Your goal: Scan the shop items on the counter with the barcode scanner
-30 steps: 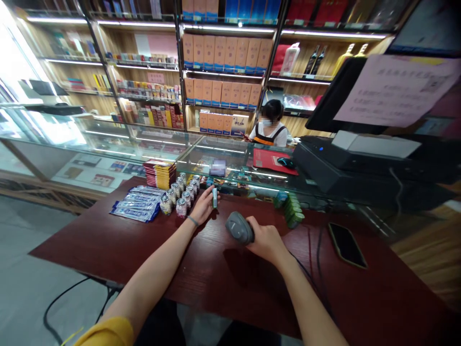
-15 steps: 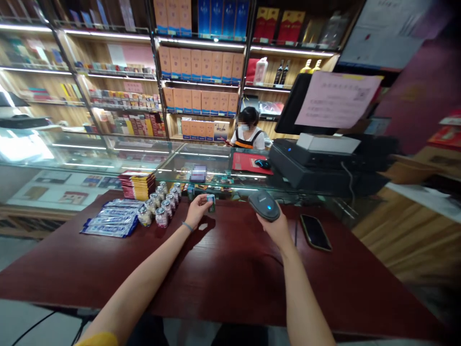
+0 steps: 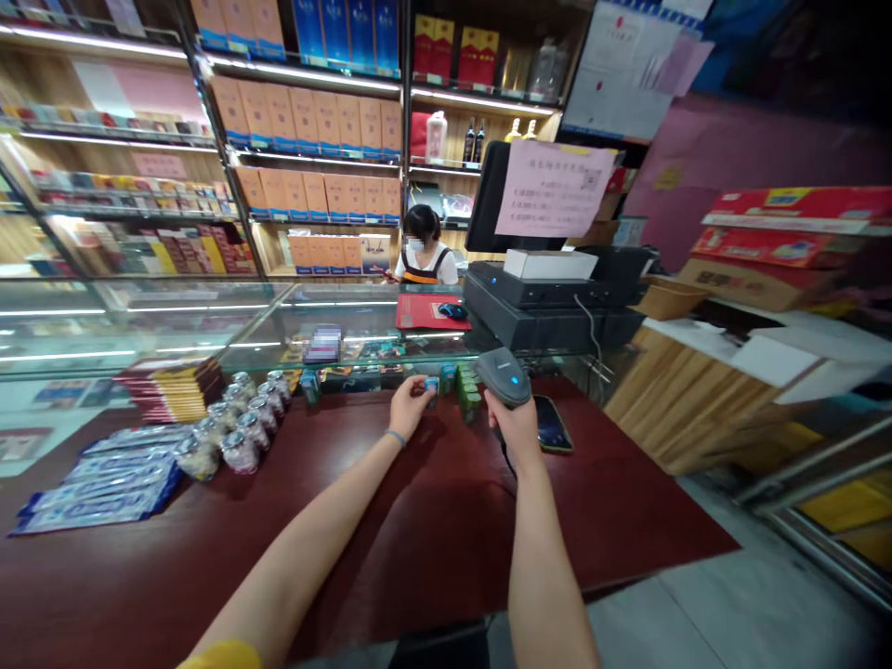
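Note:
My left hand [image 3: 413, 407] is closed in a pinch around a small blue-green container [image 3: 431, 386], partly hidden by my fingers, just above the dark red table. My right hand [image 3: 514, 420] is wrapped round the handle of a grey barcode scanner [image 3: 505, 376], whose blue light is lit. Between the two hands stands a row of small green containers [image 3: 468, 395], close to the scanner's head. Beyond my right hand lies a black phone [image 3: 556, 427], partly covered by that hand. Another small green container [image 3: 310, 386] stands left of my left hand.
Lidded jars [image 3: 241, 451], blue-and-white packets [image 3: 104, 483] and a stack of red-and-yellow packs [image 3: 171, 388] occupy the table's left. Behind is a glass counter [image 3: 348, 302] with a monitor [image 3: 488, 200] and a mouse [image 3: 452, 311]. A person [image 3: 423, 255] sits beyond it.
The view has turned right. My left hand has carried the small container rightward, away from the jars. My right hand and scanner have moved toward the phone, and the green row now shows.

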A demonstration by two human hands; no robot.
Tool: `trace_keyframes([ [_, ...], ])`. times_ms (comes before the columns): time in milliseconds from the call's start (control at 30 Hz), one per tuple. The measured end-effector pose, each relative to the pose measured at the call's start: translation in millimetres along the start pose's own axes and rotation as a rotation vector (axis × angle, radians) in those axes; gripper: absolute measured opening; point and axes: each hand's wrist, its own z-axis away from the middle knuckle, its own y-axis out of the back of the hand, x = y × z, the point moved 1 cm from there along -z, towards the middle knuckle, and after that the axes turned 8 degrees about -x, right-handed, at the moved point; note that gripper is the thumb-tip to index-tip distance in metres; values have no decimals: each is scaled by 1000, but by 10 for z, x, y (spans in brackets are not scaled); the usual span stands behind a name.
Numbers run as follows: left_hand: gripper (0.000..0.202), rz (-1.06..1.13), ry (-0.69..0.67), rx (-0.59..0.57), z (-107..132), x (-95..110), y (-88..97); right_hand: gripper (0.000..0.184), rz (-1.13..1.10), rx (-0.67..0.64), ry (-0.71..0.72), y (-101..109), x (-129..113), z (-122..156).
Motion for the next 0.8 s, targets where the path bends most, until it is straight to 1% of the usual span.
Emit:
trace_keyframes([
  [167,31,-92,-22,33,-102,-91,-308,35,-90,16,-33,60,6,-15],
  [333,28,-102,0,60,-159,-231,-487,36,-128,52,-34,62,31,-25],
  [433,24,-124,6,76,-196,-315,-537,37,-128,62,-39,65,38,-27],
  [633,24,-264,-70,123,-263,-375,-574,38,-105,41,-74,93,63,-34],
  [800,26,-211,-57,123,-302,-368,-602,34,-94,38,-67,94,56,-25],
])
